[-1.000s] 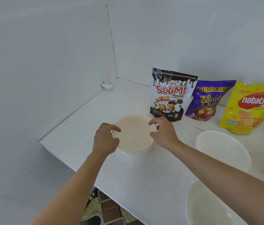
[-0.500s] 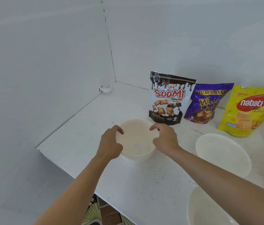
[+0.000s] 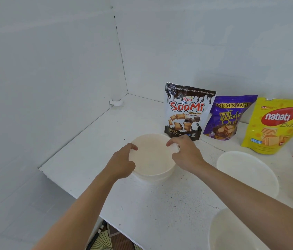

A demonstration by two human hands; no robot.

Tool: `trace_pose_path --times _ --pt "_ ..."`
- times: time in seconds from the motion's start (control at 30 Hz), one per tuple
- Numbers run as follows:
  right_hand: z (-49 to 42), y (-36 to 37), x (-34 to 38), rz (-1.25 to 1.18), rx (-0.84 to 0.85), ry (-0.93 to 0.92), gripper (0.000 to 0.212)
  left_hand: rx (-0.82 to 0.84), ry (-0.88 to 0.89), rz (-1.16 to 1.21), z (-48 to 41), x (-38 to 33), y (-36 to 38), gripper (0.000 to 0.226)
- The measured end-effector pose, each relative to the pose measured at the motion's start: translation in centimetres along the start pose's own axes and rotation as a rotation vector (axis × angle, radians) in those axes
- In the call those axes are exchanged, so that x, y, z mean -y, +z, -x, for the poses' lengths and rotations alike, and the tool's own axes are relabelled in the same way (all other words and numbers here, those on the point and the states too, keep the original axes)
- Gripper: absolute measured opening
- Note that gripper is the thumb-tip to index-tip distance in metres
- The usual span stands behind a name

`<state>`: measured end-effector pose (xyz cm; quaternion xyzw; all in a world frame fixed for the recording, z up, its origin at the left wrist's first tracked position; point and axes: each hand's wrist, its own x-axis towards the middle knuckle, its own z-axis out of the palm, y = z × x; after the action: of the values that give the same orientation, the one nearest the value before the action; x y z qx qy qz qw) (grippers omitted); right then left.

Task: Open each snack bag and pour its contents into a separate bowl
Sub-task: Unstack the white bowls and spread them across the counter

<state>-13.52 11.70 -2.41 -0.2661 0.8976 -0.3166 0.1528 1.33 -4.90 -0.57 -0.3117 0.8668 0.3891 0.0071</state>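
Bowl (image 3: 151,156) on desk (image 3: 160,204), just before Soomi bag (image 3: 187,112), barely shifted in last second. Left hand (image 3: 122,165) and right hand (image 3: 185,154): grip clamped on opposite rim edges, left thumb now hooked over. Bag looks unopened; nothing poured, opening likely next.
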Motion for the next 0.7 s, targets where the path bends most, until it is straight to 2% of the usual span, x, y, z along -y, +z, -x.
trace_pose_path --times 0.17,0.3,0.47,0.7 --pt "0.4 -2.1 0.4 -0.230 -0.090 -0.059 0.049 -0.056 0.081 -0.048 0.0 -2.1 -1.5 0.061" --pt "1.0 -5.2 1.1 -0.382 -0.202 -0.092 0.053 -0.101 0.179 0.063 0.0 -5.2 -2.7 0.063" --pt "2.2 -9.3 0.2 -0.419 -0.306 -0.081 0.059 -0.094 0.273 0.237 0.0 -9.1 -2.1 0.067" --pt "7.2 -14.5 -4.3 -0.446 -0.385 -0.099 0.060 -0.032 0.403 0.285 2.5 -14.1 2.2 0.068"
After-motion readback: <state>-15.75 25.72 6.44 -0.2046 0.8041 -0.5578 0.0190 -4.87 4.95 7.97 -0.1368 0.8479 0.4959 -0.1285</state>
